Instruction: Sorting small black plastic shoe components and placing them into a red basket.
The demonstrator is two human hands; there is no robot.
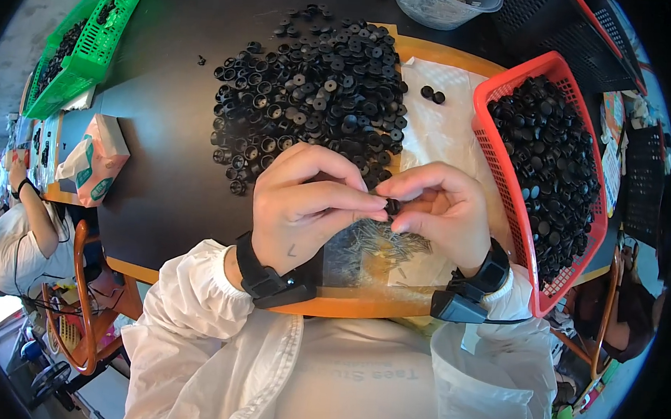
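Between the fingertips of both hands is a small black round part (392,207), mostly covered by the fingers. My left hand (299,203) pinches it from the left with thumb and forefinger. From the right, the curled thumb and fingers of my right hand (449,216) close on the same part. Just below the hands lies a heap of thin metal pins (387,247). Beyond them spreads a large pile of black round caps (312,93), some showing hollow sides and others a centre hole. Two joined or touching black pieces (432,95) rest on a white sheet (440,131).
At the right, a red plastic basket (498,185) full of black round parts stands near my right forearm. A clear plastic tub (440,12) and a black crate (569,39) are at the back. Far left are a green basket (92,49) and a tissue pack (96,160). Other people sit on both sides.
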